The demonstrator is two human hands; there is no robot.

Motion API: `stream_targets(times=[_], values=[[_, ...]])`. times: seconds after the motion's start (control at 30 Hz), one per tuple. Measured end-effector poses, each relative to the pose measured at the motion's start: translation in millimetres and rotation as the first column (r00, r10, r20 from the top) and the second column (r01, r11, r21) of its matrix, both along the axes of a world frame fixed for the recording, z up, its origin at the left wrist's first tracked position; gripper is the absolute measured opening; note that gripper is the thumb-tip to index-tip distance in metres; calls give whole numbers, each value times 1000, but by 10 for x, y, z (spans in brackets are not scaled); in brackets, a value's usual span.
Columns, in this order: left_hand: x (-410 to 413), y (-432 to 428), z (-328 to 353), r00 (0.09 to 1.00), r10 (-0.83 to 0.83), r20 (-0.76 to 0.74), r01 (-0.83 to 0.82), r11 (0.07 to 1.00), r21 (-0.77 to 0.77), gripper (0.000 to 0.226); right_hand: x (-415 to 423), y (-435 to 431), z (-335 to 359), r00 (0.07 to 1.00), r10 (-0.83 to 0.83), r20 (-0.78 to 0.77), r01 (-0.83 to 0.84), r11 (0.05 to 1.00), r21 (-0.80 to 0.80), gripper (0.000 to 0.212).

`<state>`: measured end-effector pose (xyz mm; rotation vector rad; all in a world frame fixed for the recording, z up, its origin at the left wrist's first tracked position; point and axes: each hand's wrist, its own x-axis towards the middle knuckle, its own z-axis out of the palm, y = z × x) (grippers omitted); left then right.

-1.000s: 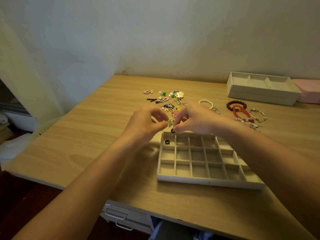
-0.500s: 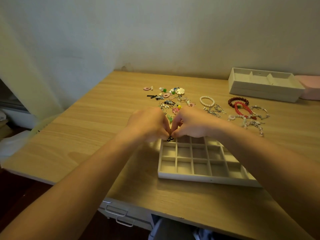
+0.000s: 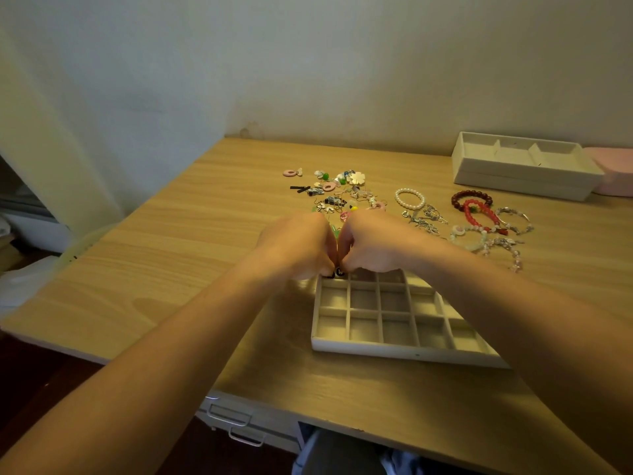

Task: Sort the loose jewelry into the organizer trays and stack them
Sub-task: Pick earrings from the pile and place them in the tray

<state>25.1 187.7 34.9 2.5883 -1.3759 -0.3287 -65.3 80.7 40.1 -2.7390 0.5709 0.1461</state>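
Pale wood desk (image 3: 171, 269) against a bare wall. On the left, the left hand (image 3: 298, 245) has its fingers curled, pinching a small black earring (image 3: 334, 273) over the far-left corner cell of the grid tray (image 3: 394, 349). The right hand (image 3: 373, 245) pinches the same piece, knuckles touching. Something that tiny could slip and skip over the rim (or into the wrong cell). The loose earring pile (image 3: 339, 193) lies just behind the knuckles, easily swept. Further right lie bracelets (image 3: 476, 210), a second tray (image 3: 520, 173) and a pink box (image 3: 613, 169); the right forearm hangs over the grid tray's right-hand cells

cream tray (image 3: 404, 349), red bracelet (image 3: 479, 214), woodgrain desk (image 3: 191, 255)
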Motion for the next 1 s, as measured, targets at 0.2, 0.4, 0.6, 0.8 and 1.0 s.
stream_targets(times=[0.2, 0.4, 0.6, 0.8, 1.0], values=[[21, -31, -2, 995, -2, -104, -1, 1000, -29, 18, 38, 52, 31, 998, -47, -30, 46, 999, -17, 10], [30, -31, -9, 990, 2, -141, -8, 999, -40, 19, 65, 108, 0, 997, -71, -30, 68, 994, -85, 8], [30, -26, -5, 987, 7, -162, -16, 998, -53, 19, 64, 131, 5, 997, -79, -14, 77, 990, -115, 10], [25, -29, -11, 991, 12, -134, -21, 998, -64, 17, 58, 143, 22, 998, -48, -35, 42, 988, -152, 19], [30, -29, -19, 990, 3, -143, -13, 998, -69, 17, 66, 127, 9, 998, -47, -31, 42, 989, -143, 14]])
